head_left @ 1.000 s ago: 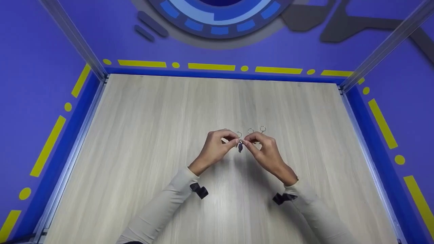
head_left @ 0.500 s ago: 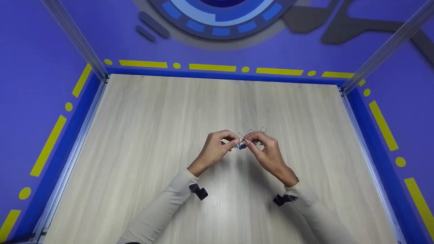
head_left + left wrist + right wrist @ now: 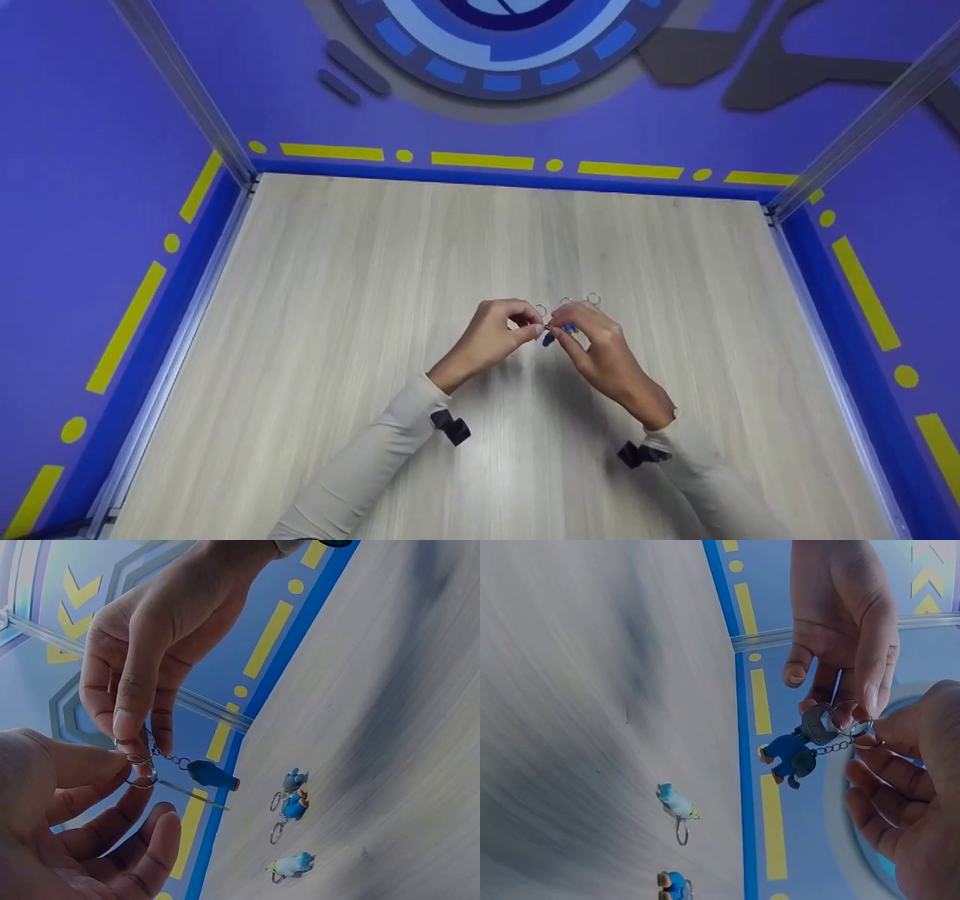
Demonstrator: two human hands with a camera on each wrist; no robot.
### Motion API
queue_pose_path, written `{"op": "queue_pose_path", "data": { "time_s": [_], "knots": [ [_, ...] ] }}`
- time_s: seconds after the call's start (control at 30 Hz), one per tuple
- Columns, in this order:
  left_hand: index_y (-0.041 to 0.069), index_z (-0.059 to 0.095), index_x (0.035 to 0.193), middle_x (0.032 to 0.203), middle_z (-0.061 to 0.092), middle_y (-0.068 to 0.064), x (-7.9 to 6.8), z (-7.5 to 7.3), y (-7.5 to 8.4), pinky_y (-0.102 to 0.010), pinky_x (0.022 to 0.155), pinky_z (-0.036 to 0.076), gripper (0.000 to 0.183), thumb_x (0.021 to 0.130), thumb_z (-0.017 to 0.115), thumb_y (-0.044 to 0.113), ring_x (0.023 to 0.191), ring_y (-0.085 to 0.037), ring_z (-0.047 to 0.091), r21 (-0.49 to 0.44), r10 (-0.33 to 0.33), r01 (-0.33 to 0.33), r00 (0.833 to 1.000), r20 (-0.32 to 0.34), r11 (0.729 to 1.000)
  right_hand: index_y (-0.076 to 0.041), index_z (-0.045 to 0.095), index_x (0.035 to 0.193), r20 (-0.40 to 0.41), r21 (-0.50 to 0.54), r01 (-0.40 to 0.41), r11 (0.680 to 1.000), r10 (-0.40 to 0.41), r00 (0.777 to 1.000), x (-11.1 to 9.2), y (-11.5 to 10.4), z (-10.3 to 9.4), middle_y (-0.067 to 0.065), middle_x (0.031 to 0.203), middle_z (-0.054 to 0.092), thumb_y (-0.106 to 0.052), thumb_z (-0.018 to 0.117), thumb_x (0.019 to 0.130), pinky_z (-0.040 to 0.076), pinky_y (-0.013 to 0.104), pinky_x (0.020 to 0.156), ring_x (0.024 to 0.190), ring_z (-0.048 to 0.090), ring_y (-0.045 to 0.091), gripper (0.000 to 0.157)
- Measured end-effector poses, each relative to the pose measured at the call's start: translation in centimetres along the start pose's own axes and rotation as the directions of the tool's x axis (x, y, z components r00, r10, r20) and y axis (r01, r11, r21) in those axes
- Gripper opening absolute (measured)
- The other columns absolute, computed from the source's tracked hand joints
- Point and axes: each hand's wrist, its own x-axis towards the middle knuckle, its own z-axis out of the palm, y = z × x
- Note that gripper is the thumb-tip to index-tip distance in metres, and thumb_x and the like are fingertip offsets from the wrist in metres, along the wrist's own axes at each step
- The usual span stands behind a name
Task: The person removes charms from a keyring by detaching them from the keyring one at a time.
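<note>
My left hand (image 3: 501, 330) and right hand (image 3: 600, 345) meet fingertip to fingertip above the table. Between them is a metal split ring (image 3: 861, 727), which both pinch with thumb and forefinger, as the right wrist view shows. A short chain hangs from it, bearing a small blue animal figure (image 3: 789, 754) with a grey head. A key (image 3: 821, 724) with a grey head is also at the ring, its thin blade (image 3: 199, 796) pointing away in the left wrist view. In the head view the fingers hide most of the ring. The other fingers of both hands are loosely bent.
Three more keychains lie on the wood-grain table (image 3: 412, 247) beyond the hands: a pale blue one (image 3: 291, 864), a bright blue one (image 3: 295, 805) and a grey-blue one (image 3: 293, 780), each with a ring. Blue walls (image 3: 375, 127) with yellow marks enclose the table.
The hands stay together at the ring with small finger movements. The hanging figure has swung and turned a little under the fingertips. The whole head view has shifted slightly.
</note>
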Motion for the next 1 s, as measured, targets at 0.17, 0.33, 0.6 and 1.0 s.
{"op": "queue_pose_path", "data": {
  "time_s": [0.17, 0.33, 0.6, 1.0],
  "knots": [
    [0.008, 0.083, 0.098, 0.1, 0.081, -0.004, 0.07, 0.05, -0.17, -0.043, 0.091, 0.06, 0.005, 0.099, 0.08, 0.004, 0.091, -0.011, 0.07, 0.007, -0.019, 0.019, 1.0, -0.018, 1.0, -0.002, 0.073, 0.104, 0.005, 0.022, -0.032, 0.999, 0.032, 0.999, -0.1, 0.15, 0.12, 0.01, 0.107, 0.077, 0.016, 0.079, 0.092, 0.055, 0.026, 0.101, 0.104, 0.073, 0.031, 0.022],
    [0.008, 0.083, 0.098, 0.101, 0.08, -0.005, 0.05, -0.04, -0.21, -0.046, 0.087, 0.062, 0.005, 0.098, 0.08, 0.004, 0.092, -0.013, 0.071, -0.013, -0.007, 0.007, 0.999, -0.038, 1.0, -0.002, 0.073, 0.104, -0.016, 0.054, -0.077, 0.996, 0.078, 0.997, -0.3, 0.47, 0.31, 0.011, 0.106, 0.077, 0.016, 0.079, 0.092, 0.053, 0.025, 0.103, 0.106, 0.073, 0.032, 0.022],
    [0.007, 0.084, 0.103, 0.103, 0.08, -0.001, -0.24, 0.05, -0.52, -0.038, 0.079, 0.063, 0.006, 0.103, 0.079, 0.01, 0.093, -0.012, 0.072, -0.064, 0.001, -0.006, 0.998, -0.068, 0.998, -0.008, 0.075, 0.102, -0.034, 0.1, -0.171, 0.98, 0.175, 0.984, -0.48, 0.4, 0.21, 0.007, 0.109, 0.079, 0.007, 0.078, 0.097, 0.054, 0.023, 0.1, 0.107, 0.075, 0.032, 0.016],
    [0.003, 0.082, 0.1, 0.097, 0.079, 0.001, 0.34, 0.16, -0.44, -0.031, 0.078, 0.06, 0.004, 0.099, 0.081, 0.007, 0.093, -0.012, 0.071, -0.022, -0.022, 0.021, 0.998, -0.054, 1.0, 0.0, 0.072, 0.102, -0.029, 0.005, -0.07, 0.998, 0.07, 0.997, -0.36, 0.58, 0.22, 0.009, 0.108, 0.077, 0.011, 0.077, 0.096, 0.054, 0.026, 0.104, 0.108, 0.074, 0.033, 0.014]
  ]
}}
